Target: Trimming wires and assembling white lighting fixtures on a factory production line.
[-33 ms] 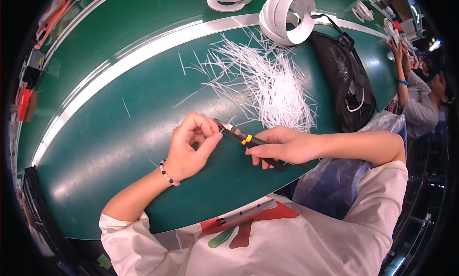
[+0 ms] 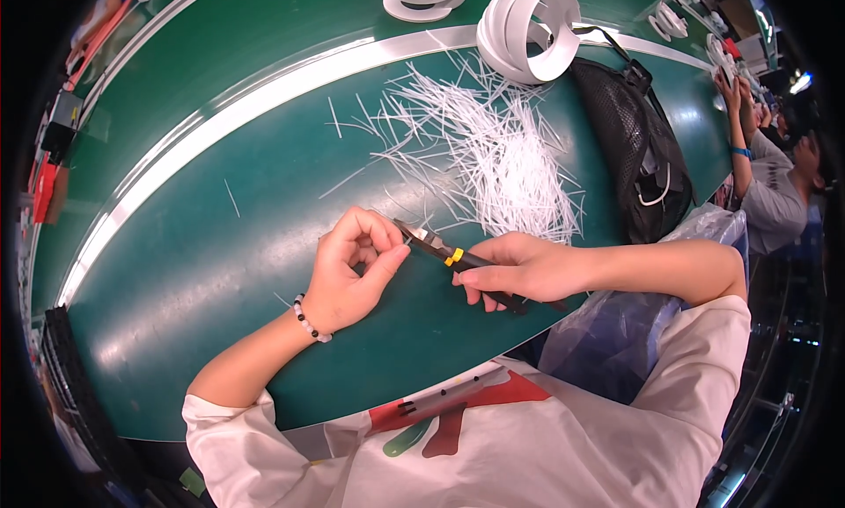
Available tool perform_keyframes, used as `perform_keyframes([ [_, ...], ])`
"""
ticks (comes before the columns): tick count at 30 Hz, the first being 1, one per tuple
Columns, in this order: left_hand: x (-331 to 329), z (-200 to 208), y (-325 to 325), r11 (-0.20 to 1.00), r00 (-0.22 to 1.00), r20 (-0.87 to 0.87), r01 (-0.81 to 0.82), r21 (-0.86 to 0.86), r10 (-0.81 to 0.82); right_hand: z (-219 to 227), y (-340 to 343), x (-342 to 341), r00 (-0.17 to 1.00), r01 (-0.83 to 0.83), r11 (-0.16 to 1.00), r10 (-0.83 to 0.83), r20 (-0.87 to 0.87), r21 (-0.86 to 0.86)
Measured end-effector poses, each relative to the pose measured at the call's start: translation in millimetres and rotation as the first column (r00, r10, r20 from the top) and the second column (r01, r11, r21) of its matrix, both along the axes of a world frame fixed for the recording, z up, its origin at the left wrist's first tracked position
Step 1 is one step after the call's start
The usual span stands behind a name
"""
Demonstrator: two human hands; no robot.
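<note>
My right hand [image 2: 528, 266] is wrapped round the handles of cutting pliers [image 2: 427, 238] with black grips and yellow bands. The plier jaws point up and left, close against the fingertips of my left hand [image 2: 356, 266]. Thumb and forefinger of that hand are pinched together on a thin white strip, of which only a tiny end shows by the jaws. Beyond both hands, a big loose pile of thin white strips [image 2: 519, 173] spreads over the green table [image 2: 220, 270]. A few single strips lie apart from it.
White rings [image 2: 528, 33] stand behind the pile, against a pale metal rail [image 2: 220, 103]. A black mesh bag [image 2: 634, 138] lies right of the pile. Clear plastic sheeting [image 2: 607, 332] hangs beneath my right forearm. At the far right, a co-worker's arm [image 2: 741, 138] reaches over the table.
</note>
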State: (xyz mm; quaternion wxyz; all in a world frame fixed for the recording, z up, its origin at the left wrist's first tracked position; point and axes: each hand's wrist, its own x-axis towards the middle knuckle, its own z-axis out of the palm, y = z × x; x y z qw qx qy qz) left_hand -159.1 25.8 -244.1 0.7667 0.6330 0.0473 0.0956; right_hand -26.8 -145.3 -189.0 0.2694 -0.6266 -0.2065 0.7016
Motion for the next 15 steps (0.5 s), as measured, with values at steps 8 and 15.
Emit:
perform_keyframes([
  [8, 0.8, 1.3, 2.2, 0.999, 1.0, -0.014, 0.017, -0.034, -0.017, 0.1, -1.5, -4.2, 0.998, 0.065, 0.996, -0.066, 0.014, 0.067],
  [15, 0.2, 0.6, 6.2, 0.999, 0.999, 0.001, 0.033, 0.021, -0.033, 4.3, -0.2, -6.3, 0.994, 0.113, 0.987, -0.111, -0.02, 0.115],
])
